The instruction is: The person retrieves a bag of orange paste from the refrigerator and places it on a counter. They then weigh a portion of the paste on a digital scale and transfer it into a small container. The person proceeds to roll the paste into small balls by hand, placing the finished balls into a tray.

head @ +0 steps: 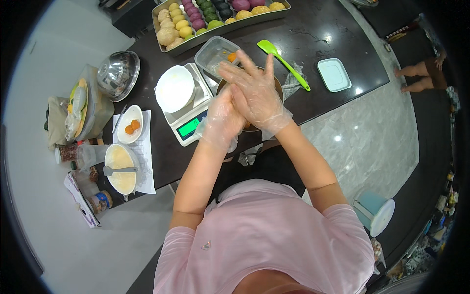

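Observation:
My left hand [227,110] and my right hand [260,92] wear clear plastic gloves and are pressed together over a round bowl [279,88], whose inside is mostly hidden. The right palm lies over the left with its fingers spread. Whether anything is between the palms cannot be seen. Beside them, a white bowl [175,88] sits on a kitchen scale [191,126]. Behind, a clear plastic container [213,55] holds an orange piece [232,57]. Two orange balls [132,126] lie in a small white dish [128,114] at the left.
A metal tray [224,29] of coloured dough balls stands at the back. A green spatula [286,66] and a pale lid [334,75] lie right. At left are a metal bowl [119,75], a bowl of pale mixture [122,161] and jars [68,153]. Another person's legs [416,79] show far right.

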The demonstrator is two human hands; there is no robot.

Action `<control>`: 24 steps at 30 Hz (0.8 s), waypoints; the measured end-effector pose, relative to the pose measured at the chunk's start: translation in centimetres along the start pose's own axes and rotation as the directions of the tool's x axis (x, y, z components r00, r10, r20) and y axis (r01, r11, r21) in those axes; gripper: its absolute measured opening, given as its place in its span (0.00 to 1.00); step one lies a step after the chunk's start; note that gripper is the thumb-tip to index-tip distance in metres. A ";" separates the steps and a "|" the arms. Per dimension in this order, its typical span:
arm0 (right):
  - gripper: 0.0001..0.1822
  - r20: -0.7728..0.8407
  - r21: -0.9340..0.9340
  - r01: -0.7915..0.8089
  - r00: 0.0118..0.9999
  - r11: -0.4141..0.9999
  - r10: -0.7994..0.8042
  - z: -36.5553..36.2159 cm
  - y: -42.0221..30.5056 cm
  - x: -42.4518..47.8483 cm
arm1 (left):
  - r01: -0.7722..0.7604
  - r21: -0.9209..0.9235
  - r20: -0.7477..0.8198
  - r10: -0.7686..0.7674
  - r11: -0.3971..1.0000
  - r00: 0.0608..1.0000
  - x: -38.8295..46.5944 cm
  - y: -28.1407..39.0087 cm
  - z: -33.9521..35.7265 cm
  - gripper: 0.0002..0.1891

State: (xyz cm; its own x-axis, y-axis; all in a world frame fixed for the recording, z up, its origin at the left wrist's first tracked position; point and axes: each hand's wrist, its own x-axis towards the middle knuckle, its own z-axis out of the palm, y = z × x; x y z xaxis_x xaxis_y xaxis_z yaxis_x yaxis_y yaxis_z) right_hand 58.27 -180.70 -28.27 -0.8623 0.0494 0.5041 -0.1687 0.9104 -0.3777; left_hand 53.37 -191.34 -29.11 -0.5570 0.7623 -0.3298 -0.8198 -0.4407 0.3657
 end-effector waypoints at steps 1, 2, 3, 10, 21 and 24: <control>0.23 0.008 -0.048 0.014 1.000 0.999 -0.014 -0.1 0.1 0.0 | -0.014 -0.026 -0.014 0.013 1.000 1.000 -0.2 -0.1 0.0 0.21; 0.23 0.017 -0.095 0.028 1.000 0.995 -0.027 -0.1 0.3 0.0 | -0.027 -0.052 -0.028 0.026 0.998 0.999 -0.4 -0.2 0.0 0.22; 0.24 -0.010 0.073 -0.069 0.998 0.995 0.070 -0.1 0.6 0.1 | -0.040 -0.078 -0.040 0.037 0.996 0.999 -0.5 -0.2 0.4 0.22; 0.20 -0.252 0.632 -0.089 0.916 0.770 0.312 -1.7 4.3 -0.7 | 0.091 -0.245 0.099 -0.068 0.965 0.993 -0.2 2.2 0.8 0.22; 0.12 -0.269 0.328 -0.060 0.951 0.943 0.154 -1.1 -0.9 0.3 | 0.080 -0.235 0.217 -0.028 0.969 0.976 -0.3 0.7 -0.3 0.21; 0.12 -0.226 0.416 0.021 0.971 0.909 0.082 1.1 0.0 0.4 | 0.005 -0.035 0.110 -0.001 0.999 0.994 -0.9 -0.3 -0.3 0.22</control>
State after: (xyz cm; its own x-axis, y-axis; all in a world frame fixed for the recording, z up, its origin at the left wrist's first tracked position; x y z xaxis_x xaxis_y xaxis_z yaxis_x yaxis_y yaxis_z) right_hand 57.42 -181.15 -28.88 -0.7426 0.2152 0.6342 -0.3697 0.6579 -0.6561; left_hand 54.09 -192.04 -29.22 -0.5380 0.8101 -0.2329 -0.8268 -0.4532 0.3333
